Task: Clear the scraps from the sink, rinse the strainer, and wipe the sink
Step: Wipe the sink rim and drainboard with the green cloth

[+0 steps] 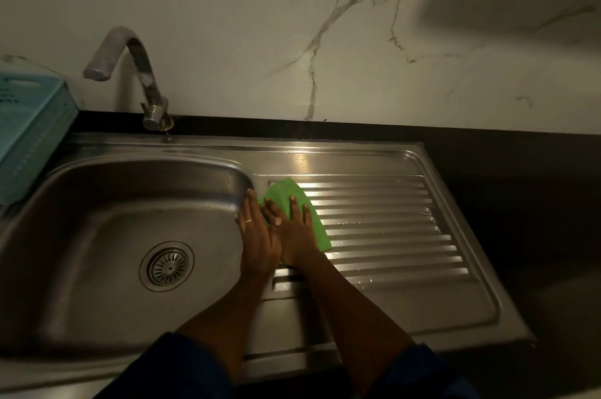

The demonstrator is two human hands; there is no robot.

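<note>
a steel sink point(97, 210) is set into a black counter point(527, 190) under a white marble-veined wall point(247, 14). the light is dim, and a bright patch falls on the ridged draining board point(396, 236) to the right of the bowl. a curved tap point(130, 73) stands at the far edge, and the strainer point(166, 266) sits in the drain at the bottom of the bowl.

a green cloth point(286, 192) lies at the left end of the draining board. the right hand point(296, 231) presses on it with the fingers straight and spread. the left hand point(257, 236), wearing a ring point(247, 220), lies flat just beside it on the rim of the bowl, fingers straight and together.

a blue basket point(29, 131) at the far left is cut off by the frame. the near part of the cloth is hidden under the right hand. the dark sleeves point(182, 366) fade into shadow. scraps in the bowl are too dim to make out.
</note>
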